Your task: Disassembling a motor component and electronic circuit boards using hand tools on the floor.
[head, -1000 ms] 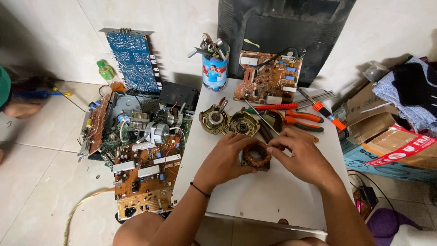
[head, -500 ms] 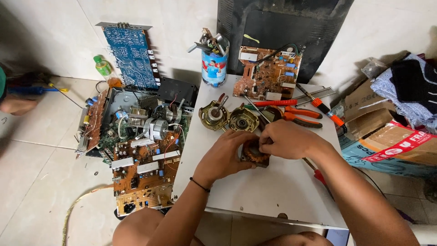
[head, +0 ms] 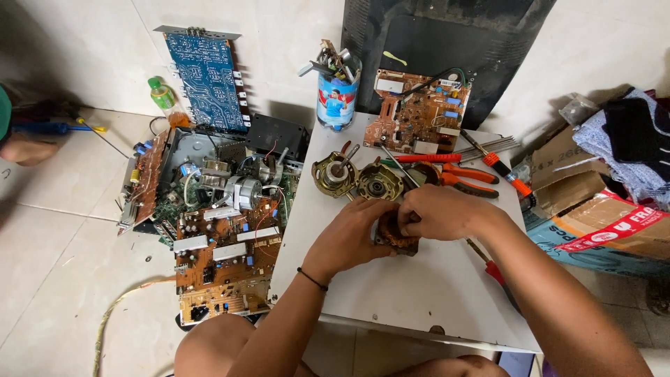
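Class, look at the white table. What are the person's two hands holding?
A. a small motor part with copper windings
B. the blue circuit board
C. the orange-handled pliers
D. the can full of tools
A: both the left hand and the right hand close around the motor part with copper windings, while the orange-handled pliers lie untouched further back on the table.

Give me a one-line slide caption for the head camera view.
Both hands, left hand and right hand, grip a copper-wound motor stator on a white table beside circuit boards.
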